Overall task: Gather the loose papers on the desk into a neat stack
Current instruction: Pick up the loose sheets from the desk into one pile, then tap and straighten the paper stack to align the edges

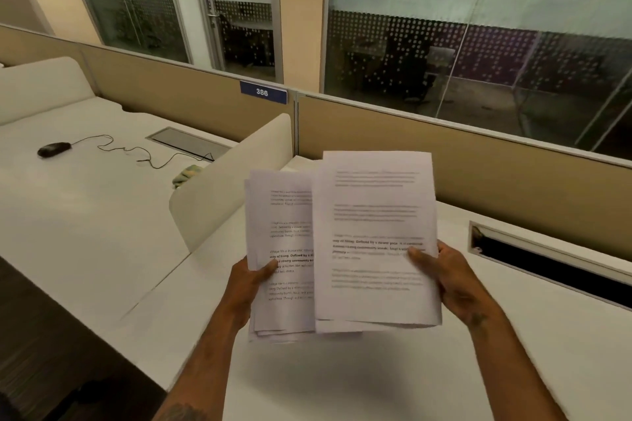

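Observation:
I hold two bunches of printed white papers upright above the white desk (342, 379). My left hand (248, 287) grips the left bunch of papers (284, 243) at its left edge, thumb on the front. My right hand (451, 280) grips the right bunch of papers (374, 215) at its right edge, thumb across the text. The right bunch overlaps the left one and stands a little higher. Sheet edges in both bunches are uneven at the bottom.
A cream divider panel (232, 178) stands left of the papers. A black mouse (54, 149) with a cable lies on the neighbouring desk. A dark cable slot (547, 260) opens in the desk at right. A tan partition (444, 150) backs the desk.

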`<state>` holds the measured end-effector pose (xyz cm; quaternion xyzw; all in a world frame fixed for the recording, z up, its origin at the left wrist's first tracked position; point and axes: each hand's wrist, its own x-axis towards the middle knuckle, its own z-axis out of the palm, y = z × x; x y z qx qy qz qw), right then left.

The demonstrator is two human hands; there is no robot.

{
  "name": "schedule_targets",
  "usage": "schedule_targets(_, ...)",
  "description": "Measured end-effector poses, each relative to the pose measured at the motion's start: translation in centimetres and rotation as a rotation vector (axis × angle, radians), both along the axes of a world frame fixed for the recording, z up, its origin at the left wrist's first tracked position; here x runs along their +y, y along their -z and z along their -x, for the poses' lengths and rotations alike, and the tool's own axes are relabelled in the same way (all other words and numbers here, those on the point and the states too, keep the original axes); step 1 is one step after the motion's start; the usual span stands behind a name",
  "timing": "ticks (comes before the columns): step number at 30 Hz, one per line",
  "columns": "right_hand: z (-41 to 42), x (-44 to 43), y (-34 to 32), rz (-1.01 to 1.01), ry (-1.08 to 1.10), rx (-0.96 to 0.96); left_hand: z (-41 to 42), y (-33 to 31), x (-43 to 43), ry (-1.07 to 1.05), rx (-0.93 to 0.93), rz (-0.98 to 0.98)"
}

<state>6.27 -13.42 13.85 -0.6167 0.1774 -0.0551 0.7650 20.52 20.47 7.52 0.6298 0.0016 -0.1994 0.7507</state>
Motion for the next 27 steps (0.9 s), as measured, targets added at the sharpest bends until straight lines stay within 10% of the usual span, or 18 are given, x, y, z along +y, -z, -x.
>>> schedule_targets(27,10.6,-6.4,2.6,0.173,0.083,0.023,15.1,-0.5,-15.6,0.156,-0.08,-0.014)
